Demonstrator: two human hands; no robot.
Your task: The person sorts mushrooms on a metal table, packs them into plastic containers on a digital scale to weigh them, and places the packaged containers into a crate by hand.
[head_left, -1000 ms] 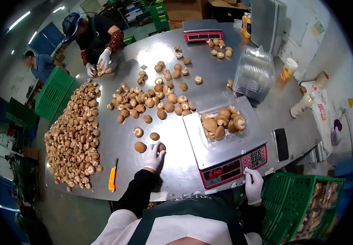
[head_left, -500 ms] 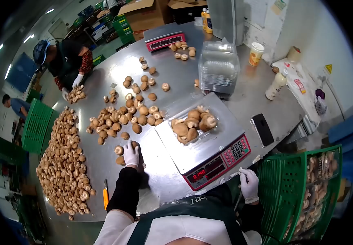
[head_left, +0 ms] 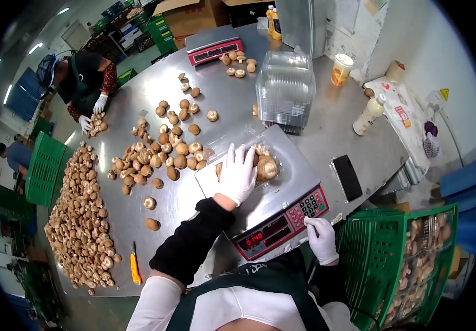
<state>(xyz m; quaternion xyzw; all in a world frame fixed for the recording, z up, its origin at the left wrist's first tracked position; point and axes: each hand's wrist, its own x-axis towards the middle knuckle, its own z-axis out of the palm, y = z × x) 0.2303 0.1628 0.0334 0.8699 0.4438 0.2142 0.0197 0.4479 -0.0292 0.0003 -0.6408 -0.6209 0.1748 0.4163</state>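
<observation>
brown, round-capped mushrooms [head_left: 267,168] in clear tray [head_left: 280,164] under left hand [head_left: 238,175], right hand [head_left: 321,241] near scale [head_left: 282,193], both grips unclear

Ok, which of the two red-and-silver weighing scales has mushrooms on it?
The near red-and-silver weighing scale, with the white-gloved left hand over its load. The far red-and-silver weighing scale has brown-capped mushrooms beside it, none on it.

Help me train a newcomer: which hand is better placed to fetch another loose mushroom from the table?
Likely the left hand: it is over the scale, nearer the loose mushrooms. The right hand is by the scale's front edge, farther off.
</observation>
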